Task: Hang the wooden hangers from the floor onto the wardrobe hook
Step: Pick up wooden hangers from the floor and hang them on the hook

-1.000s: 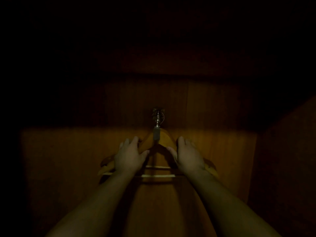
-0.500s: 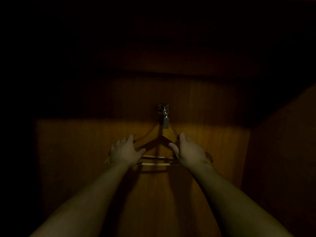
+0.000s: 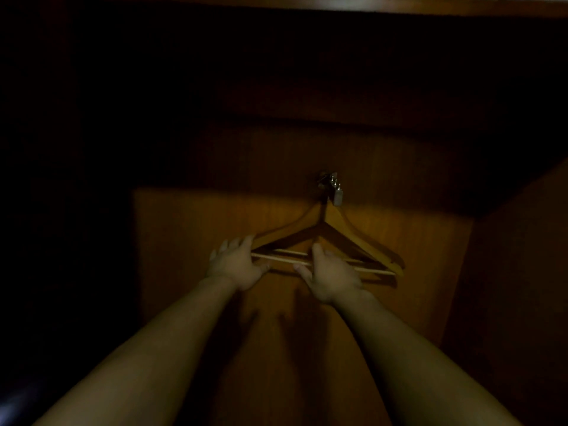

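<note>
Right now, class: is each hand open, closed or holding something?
Left hand: open, fingers touching the wooden hangers.
Right hand: open, fingers resting across the same hangers.

- The wooden hangers (image 3: 356,233) in front of you are smooth, varnished wood, honey-toned, with a soft sheen where the light falls.
- Their crossbars (image 3: 282,260) are paler wood and look matt.
- The wardrobe hook (image 3: 329,181) is bright, glossy metal with small glints.
- The wardrobe back panel (image 3: 190,229) you face is smooth wood-grain board with fine vertical lines and a low satin finish.

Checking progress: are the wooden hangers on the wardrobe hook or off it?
On: the wooden hangers hang by their necks from the hook. Dim light hides the seating itself.
</note>
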A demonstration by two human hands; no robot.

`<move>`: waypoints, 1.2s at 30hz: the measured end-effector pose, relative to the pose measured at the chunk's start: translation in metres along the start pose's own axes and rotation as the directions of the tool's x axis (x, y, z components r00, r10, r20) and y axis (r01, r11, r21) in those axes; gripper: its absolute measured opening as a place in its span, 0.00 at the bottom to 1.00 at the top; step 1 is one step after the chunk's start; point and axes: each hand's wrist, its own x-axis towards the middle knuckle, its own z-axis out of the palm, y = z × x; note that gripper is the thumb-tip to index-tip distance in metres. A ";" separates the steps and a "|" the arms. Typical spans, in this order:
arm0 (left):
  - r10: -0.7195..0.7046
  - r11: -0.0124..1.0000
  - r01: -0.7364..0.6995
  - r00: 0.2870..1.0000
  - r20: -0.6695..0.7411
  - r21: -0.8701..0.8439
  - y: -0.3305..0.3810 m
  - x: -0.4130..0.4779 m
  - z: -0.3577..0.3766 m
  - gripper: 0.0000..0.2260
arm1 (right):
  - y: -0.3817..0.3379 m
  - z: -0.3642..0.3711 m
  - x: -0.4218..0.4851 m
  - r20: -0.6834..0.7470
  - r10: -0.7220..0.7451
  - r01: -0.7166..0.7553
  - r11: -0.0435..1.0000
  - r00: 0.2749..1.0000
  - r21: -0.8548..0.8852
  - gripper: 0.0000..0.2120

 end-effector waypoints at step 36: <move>-0.815 0.457 0.879 0.474 -0.333 0.133 -0.101 -0.670 -0.216 0.35 | -0.344 0.004 -0.448 0.263 -0.877 0.739 0.480 0.401 0.474 0.36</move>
